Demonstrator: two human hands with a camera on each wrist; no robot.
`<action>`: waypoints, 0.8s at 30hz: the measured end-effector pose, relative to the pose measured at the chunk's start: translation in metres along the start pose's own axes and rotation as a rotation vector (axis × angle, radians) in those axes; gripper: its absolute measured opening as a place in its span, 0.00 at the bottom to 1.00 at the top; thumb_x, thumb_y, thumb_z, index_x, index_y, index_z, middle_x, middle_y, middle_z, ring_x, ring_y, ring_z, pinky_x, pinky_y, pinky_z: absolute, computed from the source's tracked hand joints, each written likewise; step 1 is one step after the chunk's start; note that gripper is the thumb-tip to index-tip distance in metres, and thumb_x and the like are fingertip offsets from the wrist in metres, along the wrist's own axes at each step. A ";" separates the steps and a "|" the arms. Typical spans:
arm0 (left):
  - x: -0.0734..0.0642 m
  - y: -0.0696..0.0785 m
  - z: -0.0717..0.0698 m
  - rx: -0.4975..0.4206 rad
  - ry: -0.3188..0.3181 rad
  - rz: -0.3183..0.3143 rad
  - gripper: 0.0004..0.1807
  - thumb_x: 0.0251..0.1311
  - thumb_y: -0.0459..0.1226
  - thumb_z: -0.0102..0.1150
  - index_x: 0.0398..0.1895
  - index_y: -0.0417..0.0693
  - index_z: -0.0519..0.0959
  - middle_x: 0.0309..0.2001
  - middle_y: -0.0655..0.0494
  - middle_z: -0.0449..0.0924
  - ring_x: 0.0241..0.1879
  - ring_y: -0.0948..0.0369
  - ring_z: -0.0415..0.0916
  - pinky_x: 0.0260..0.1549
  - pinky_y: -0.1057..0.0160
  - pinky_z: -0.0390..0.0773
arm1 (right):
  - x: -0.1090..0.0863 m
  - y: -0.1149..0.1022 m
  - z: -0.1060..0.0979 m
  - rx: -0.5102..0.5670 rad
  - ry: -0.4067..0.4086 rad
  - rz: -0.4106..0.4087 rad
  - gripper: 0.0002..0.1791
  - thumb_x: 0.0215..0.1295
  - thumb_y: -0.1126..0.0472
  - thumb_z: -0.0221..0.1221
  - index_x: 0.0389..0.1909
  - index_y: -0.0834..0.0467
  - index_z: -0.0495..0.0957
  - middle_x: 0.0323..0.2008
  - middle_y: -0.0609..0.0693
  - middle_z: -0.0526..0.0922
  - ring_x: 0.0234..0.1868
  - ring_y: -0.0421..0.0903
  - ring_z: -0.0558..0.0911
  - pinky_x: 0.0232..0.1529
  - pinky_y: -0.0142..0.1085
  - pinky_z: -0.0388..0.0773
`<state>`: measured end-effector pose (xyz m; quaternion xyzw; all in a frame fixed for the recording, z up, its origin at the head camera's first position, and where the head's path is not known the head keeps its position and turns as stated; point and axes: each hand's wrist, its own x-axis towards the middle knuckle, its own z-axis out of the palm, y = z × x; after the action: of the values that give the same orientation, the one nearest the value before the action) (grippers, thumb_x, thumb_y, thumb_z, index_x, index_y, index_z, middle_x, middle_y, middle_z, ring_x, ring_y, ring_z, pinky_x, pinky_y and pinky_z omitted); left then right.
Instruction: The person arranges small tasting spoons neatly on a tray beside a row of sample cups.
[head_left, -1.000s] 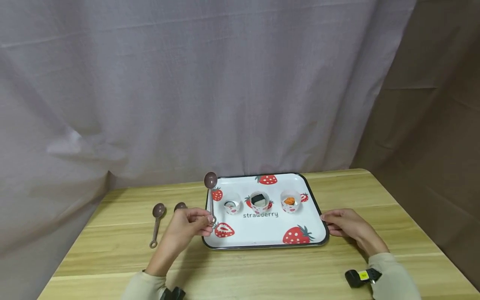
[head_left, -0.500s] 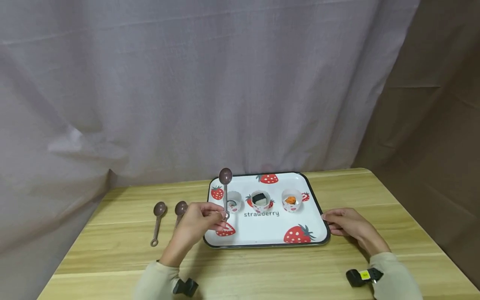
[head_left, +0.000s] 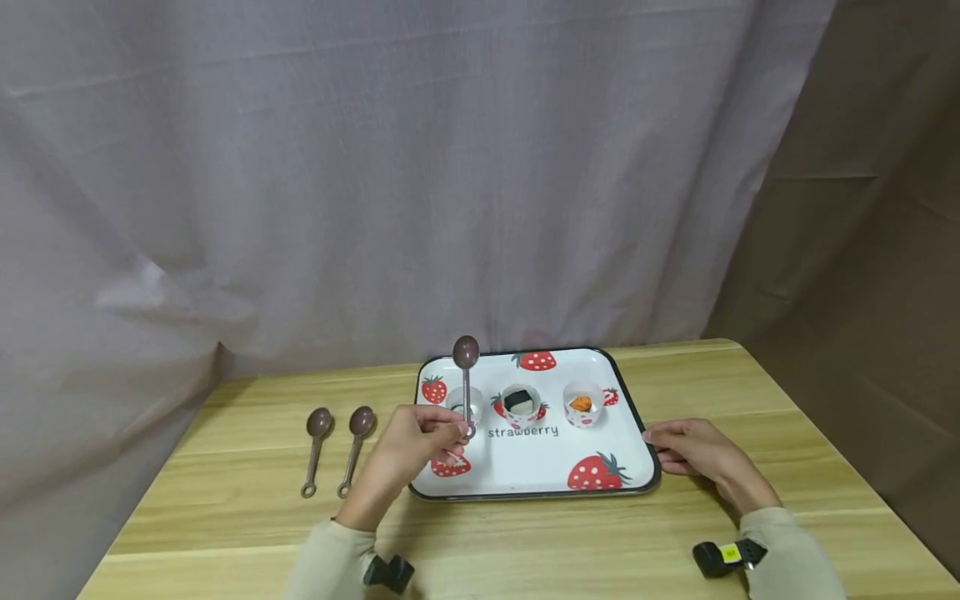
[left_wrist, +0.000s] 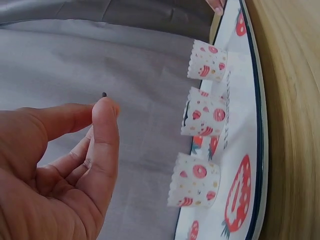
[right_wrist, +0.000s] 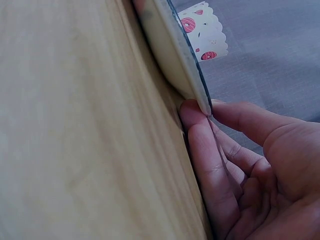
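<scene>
The left hand (head_left: 416,437) pinches, between thumb and fingertips, the ringed end of a brown long-handled spoon with a rounded bowl (head_left: 466,353), which points bowl-up and in the head view crosses in front of the left part of a white rectangular tray with a dark rim and red strawberry prints (head_left: 525,468); in the left wrist view only a small dark bit of it shows at the fingertips, apart from the cups. The right hand (head_left: 696,452) grips the tray at its right edge, thumb on the rim and fingers underneath. Three white paper cups with scalloped rims and pink and red prints stand upright in a row on the tray: the left cup (left_wrist: 196,181), its contents largely hidden behind the spoon, the middle cup (head_left: 521,420), with a black and white piece (head_left: 517,402) inside, and the right cup (head_left: 583,417), with an orange piece (head_left: 581,404). Two matching brown spoons, an outer one (head_left: 318,423) and an inner one (head_left: 362,422), lie near each other on the light wood-grain table (head_left: 540,550) left of the tray, bowls facing a grey fabric curtain (head_left: 480,183) behind. Beige sleeves (head_left: 787,554) cover both forearms
</scene>
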<state>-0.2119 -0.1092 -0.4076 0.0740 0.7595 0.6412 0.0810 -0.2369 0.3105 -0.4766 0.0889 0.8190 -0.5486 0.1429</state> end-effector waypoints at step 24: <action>0.018 -0.003 0.041 0.113 -0.010 0.056 0.06 0.67 0.31 0.65 0.38 0.36 0.89 0.27 0.54 0.84 0.25 0.63 0.79 0.27 0.65 0.84 | 0.003 0.003 -0.002 0.032 -0.011 -0.006 0.28 0.77 0.58 0.61 0.64 0.78 0.72 0.34 0.46 0.85 0.32 0.38 0.83 0.36 0.32 0.87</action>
<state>-0.2206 -0.0661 -0.4177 0.1029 0.7917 0.5990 0.0623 -0.2389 0.3131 -0.4794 0.0857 0.8097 -0.5624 0.1442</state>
